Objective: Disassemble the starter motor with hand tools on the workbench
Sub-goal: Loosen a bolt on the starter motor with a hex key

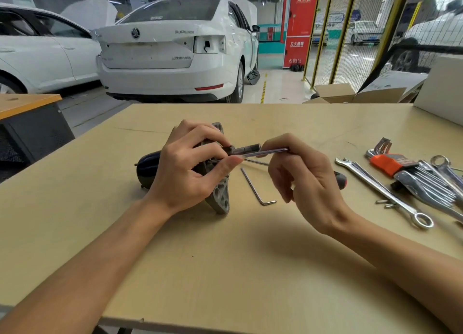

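Left hand [190, 169] is gripping the motor [150, 167] mid-bench while right hand [300, 173] is pinching the tool [265, 152]; keeping it square should prevent slipping.

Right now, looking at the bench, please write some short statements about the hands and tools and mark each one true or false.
1. The left hand holds the starter motor. True.
2. The right hand is empty. False: it pinches a thin tool.
3. A loose hex key lies on the bench. True.
4. The spanner lies left of the motor. False: it lies to the right.
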